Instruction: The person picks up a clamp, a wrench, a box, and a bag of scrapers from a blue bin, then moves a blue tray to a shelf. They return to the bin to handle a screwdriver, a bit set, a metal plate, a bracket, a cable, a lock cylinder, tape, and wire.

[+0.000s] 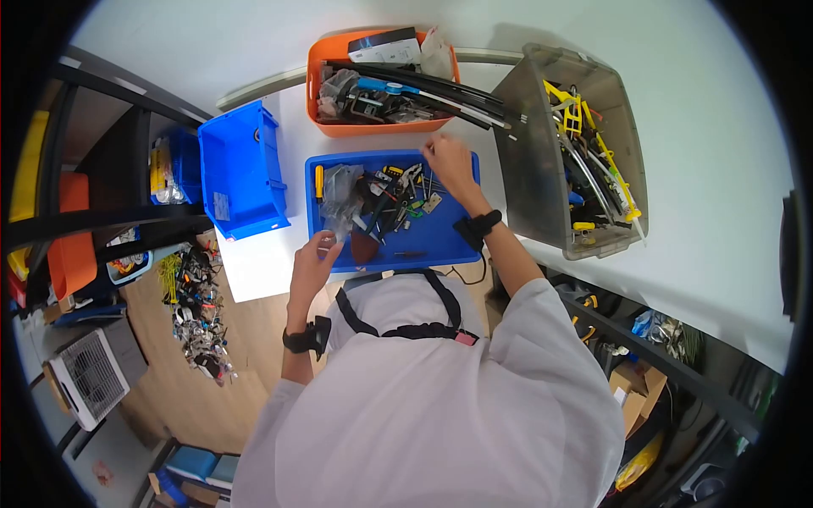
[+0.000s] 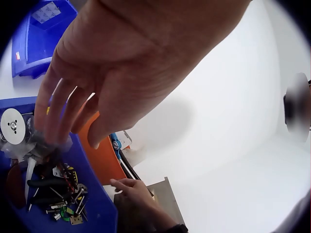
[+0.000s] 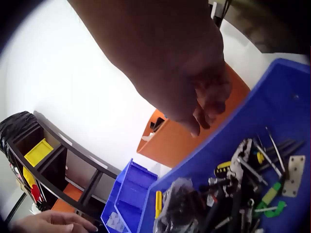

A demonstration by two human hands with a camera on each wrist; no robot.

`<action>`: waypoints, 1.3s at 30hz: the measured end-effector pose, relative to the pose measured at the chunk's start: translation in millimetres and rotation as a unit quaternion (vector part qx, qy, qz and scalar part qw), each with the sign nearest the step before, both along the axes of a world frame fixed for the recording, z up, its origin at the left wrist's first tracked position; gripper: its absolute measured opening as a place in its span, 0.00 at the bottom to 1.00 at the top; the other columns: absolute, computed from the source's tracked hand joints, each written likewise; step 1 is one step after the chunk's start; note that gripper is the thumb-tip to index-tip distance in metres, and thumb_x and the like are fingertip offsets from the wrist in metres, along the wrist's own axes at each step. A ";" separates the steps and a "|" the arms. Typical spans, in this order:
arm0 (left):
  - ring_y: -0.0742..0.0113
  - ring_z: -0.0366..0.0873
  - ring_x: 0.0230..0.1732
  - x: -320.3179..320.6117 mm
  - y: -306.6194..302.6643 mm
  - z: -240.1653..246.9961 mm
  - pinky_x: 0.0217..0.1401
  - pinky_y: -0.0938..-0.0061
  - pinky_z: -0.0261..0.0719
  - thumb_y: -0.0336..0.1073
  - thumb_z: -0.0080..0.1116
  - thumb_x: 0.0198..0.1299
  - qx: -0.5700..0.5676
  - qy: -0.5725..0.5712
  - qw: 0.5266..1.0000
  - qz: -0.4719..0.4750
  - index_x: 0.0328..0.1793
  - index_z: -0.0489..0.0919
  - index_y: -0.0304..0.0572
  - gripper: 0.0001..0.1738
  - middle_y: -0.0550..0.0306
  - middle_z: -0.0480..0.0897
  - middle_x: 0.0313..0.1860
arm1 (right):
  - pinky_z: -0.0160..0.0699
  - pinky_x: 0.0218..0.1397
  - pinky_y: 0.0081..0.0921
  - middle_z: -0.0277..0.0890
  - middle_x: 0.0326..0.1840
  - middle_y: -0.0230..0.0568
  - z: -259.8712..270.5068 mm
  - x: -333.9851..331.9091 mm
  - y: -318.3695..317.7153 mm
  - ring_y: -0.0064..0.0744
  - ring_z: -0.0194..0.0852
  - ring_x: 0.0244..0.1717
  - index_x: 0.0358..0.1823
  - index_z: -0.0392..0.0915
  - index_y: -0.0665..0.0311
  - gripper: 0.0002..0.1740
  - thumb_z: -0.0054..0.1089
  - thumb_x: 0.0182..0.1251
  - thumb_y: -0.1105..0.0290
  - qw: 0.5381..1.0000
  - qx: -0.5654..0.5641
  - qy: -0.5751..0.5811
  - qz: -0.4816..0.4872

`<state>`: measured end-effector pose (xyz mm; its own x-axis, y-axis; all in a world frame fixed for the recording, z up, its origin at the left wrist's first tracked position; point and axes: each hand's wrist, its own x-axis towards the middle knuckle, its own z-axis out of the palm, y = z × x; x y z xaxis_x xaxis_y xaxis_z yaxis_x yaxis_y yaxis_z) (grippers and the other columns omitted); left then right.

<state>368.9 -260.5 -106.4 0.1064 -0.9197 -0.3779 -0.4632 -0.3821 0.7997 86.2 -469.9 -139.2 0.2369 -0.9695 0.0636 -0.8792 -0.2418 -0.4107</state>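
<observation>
While left hand (image 1: 313,258), right hand (image 1: 447,165) reach into blue tray (image 1: 436,241), bin label (image 1: 221,206) illegible.

The tray (image 1: 461,245) in the middle is bright blue. Its tools (image 1: 389,199) are mostly black and silver, with a yellow screwdriver (image 1: 319,180) handle at the left and green bits (image 3: 273,206) among them. On its far side is an orange bin (image 1: 318,68) crossed by black rods (image 1: 440,93). A blue bin (image 1: 241,169) sits to the left. On the right, a smoky grey box (image 1: 533,169) holds yellow parts (image 1: 584,114). The tabletop (image 1: 703,152) is white.
</observation>
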 end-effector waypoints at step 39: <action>0.67 0.88 0.41 -38.4 -41.7 95.7 0.50 0.75 0.82 0.35 0.61 0.69 -0.095 0.140 0.986 0.011 0.54 0.85 0.38 0.12 0.54 0.89 0.41 | 0.77 0.34 0.30 0.79 0.35 0.38 132.8 0.7 110.1 0.37 0.79 0.31 0.41 0.88 0.62 0.07 0.70 0.62 0.71 0.963 0.022 -0.212 0.168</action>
<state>330.5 -302.2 -10.7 0.0440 -0.9753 -0.2166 -0.2076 -0.2210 0.9529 86.9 -359.8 -6.4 0.4993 -0.8468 0.1833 -0.5063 -0.4568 -0.7315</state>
